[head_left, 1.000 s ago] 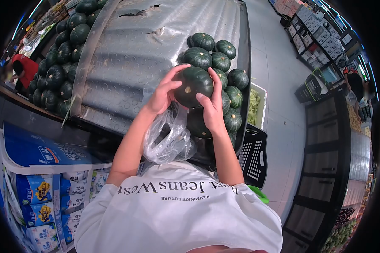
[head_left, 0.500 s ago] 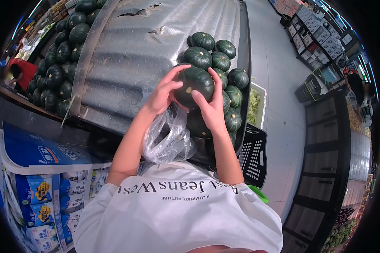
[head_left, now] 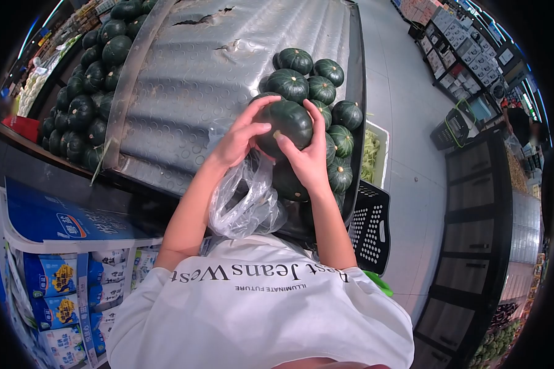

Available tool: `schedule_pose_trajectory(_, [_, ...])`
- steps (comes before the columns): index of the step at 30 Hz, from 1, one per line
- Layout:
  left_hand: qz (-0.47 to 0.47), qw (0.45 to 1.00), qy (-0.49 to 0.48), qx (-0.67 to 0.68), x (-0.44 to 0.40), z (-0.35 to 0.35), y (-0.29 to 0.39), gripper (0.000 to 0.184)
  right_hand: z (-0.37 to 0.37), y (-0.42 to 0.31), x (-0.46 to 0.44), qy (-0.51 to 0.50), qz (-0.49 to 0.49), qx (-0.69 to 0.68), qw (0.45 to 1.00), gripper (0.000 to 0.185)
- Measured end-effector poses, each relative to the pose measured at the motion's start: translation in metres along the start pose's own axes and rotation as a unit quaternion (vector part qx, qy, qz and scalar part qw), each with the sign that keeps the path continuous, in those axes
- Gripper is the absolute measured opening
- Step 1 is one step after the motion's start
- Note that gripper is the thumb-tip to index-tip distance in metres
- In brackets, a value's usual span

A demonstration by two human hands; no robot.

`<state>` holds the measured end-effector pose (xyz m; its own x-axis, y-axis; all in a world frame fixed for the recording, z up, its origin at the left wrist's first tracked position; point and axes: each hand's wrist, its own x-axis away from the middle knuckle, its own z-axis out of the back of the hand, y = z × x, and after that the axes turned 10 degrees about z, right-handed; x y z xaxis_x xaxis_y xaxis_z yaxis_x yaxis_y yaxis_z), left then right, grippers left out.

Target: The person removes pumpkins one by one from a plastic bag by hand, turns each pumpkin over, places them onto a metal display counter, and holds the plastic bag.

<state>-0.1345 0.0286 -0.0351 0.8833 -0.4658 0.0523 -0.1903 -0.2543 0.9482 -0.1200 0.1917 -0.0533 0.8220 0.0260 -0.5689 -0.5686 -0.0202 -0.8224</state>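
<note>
Moved since the earliest frame: the thumb of your right hand (head_left: pixel 309 157), slid inward across the dark green squash (head_left: pixel 284 120) to its pale stem; also a person in red (head_left: pixel 24 127), far left, now less in view. Item: one squash, held in front of you above the near right part of the grey ridged mat (head_left: pixel 184 104). Your left hand (head_left: pixel 237 140): half open, fingers curved around its left side. Your right hand: spread wide, fingers along the right side, thumb on the near face. Below, between your forearms: one clear plastic bag (head_left: pixel 249 206); whether your left hand grips it, you cannot tell. Adjoining: several loose squashes (head_left: pixel 287 84), beyond and right; one black crate (head_left: pixel 372 230), right.
</note>
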Motion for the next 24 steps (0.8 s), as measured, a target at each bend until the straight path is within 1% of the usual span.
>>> schedule_pose_trajectory(5, [-0.008, 0.999, 0.003, -0.038, 0.0016, 0.0002, -0.0013, 0.068, 0.0006, -0.0025, -0.0007, -0.003, 0.006, 0.017, 1.0, 0.069])
schedule_pose_trajectory(8, [-0.016, 0.999, 0.002, -0.03, 0.0013, 0.0002, -0.0027, 0.07, 0.0008, -0.0032, -0.0005, -0.004, 0.006, 0.018, 1.0, 0.068])
schedule_pose_trajectory(15, [-0.014, 1.0, -0.004, -0.026, 0.001, 0.0013, -0.003, 0.068, 0.0021, -0.0031, 0.0009, -0.006, 0.011, 0.026, 1.0, 0.067])
schedule_pose_trajectory(17, [-0.029, 0.999, -0.003, -0.018, -0.0014, 0.0038, -0.0065, 0.068, 0.0043, -0.001, 0.0007, -0.008, -0.005, 0.003, 1.0, 0.066])
schedule_pose_trajectory(20, [0.003, 1.0, -0.008, -0.002, 0.0016, 0.0009, -0.001, 0.067, 0.0038, 0.0007, 0.0009, -0.005, -0.02, -0.018, 1.0, 0.065])
schedule_pose_trajectory(24, [-0.013, 1.0, -0.01, -0.022, 0.0002, 0.0034, -0.0028, 0.069, 0.0044, 0.0013, 0.0009, -0.003, -0.038, -0.046, 0.998, 0.064])
